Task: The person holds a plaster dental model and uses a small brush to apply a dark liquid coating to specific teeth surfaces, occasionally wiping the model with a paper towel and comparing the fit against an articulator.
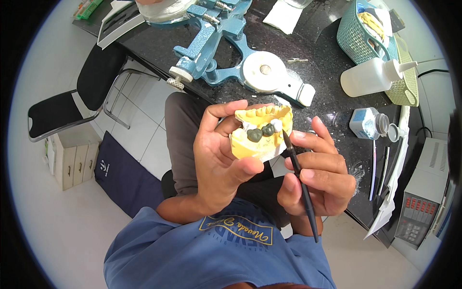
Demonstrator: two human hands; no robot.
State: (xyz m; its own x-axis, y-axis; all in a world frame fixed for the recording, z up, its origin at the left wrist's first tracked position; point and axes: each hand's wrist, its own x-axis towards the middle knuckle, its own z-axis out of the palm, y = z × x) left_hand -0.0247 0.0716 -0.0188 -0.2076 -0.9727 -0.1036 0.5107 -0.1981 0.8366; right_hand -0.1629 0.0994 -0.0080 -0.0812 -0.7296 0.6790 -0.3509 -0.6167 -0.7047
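My left hand [211,156] holds a yellow dental cast [241,145] with a pale base, its fingers around the left side and the thumb at the lower edge. On the cast's tooth row sit dark green-grey crowns [255,135], beside a white tooth [276,125]. A slim black brush [310,212] is pinched in my right hand [329,180], between thumb and fingers. Its pointed tip reaches the right side of the cast near the white tooth; whether it touches I cannot tell. Both hands are above my lap, in front of the bench.
On the dark bench [308,43] stands a blue metal articulator [207,43] with white plaster. At the right are a squeeze bottle [363,79], an uncapped jar [368,123], slim tools [373,168], a teal basket [353,36] and a grey control box [423,188]. A black chair [98,72] stands left.
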